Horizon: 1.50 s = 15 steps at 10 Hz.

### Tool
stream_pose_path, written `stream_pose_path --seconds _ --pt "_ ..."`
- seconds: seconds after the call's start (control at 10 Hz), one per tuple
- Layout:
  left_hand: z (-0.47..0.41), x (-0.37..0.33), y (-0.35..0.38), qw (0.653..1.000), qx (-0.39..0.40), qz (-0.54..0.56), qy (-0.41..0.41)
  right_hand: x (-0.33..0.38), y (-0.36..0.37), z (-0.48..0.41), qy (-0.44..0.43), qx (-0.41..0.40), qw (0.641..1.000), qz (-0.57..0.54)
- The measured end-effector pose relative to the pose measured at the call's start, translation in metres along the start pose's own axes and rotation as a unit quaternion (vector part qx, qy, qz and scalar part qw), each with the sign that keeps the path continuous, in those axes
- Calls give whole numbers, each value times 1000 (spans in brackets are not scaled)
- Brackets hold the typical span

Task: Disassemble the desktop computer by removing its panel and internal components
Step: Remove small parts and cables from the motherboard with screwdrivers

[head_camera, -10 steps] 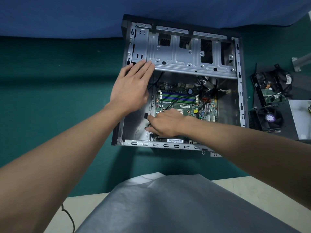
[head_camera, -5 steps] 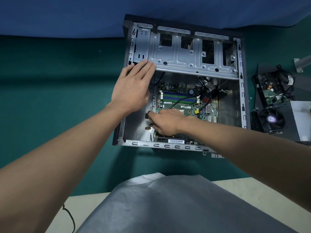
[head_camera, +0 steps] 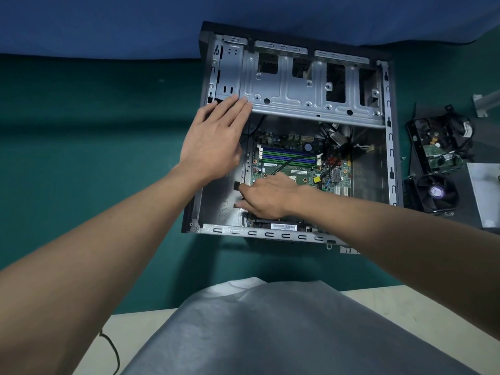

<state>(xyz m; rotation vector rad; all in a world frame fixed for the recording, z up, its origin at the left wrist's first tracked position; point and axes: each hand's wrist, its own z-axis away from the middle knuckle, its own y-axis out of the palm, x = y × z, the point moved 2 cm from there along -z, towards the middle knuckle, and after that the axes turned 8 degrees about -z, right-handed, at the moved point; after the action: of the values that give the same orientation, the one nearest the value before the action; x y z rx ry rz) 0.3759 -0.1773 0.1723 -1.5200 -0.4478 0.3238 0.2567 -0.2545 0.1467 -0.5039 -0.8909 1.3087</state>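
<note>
The open computer case (head_camera: 391, 147) lies on its side on the green mat, its side panel off. A metal drive cage (head_camera: 297, 87) spans its far half, and the green motherboard (head_camera: 289, 161) with blue and green memory slots shows below it. My left hand (head_camera: 213, 136) rests flat with straight fingers on the cage's left corner and the case's left wall. My right hand (head_camera: 267, 196) reaches into the near left part of the case, fingers curled around a small black part at the motherboard's left edge. A black cable (head_camera: 292, 161) runs from under that hand across the board.
Right of the case lie a removed drive with cables (head_camera: 438, 142), a black cooling fan (head_camera: 435, 193) and a grey metal panel (head_camera: 487, 193). A blue cloth (head_camera: 108, 23) covers the far side. The green mat (head_camera: 81, 131) stretches to the left; my grey shirt fills the bottom.
My right hand has shifted slightly toward the near left corner inside the case. My left hand stays pressed on the cage corner. The case has not moved.
</note>
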Motion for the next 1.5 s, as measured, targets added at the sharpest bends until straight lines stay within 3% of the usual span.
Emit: stream_pose_path --seconds 0.7,1.0,1.2,1.3,1.4,1.5 --pt "0 0 2 1000 -2 4 -1 -2 10 -2 17 -7 998 -61" --pt "0 0 2 1000 -14 9 1 -13 7 1 42 -31 984 -171" --pt "1 -1 1 1000 -17 23 -2 -34 -18 14 81 -76 945 -308" --pt "3 -3 -6 998 -51 38 11 -48 -36 27 88 -127 899 -410" --pt "7 -15 -15 987 -141 78 10 -67 -49 46 103 -187 844 -492" --pt "5 -43 -22 955 -90 277 -51 -87 -56 67 117 -242 777 -570"
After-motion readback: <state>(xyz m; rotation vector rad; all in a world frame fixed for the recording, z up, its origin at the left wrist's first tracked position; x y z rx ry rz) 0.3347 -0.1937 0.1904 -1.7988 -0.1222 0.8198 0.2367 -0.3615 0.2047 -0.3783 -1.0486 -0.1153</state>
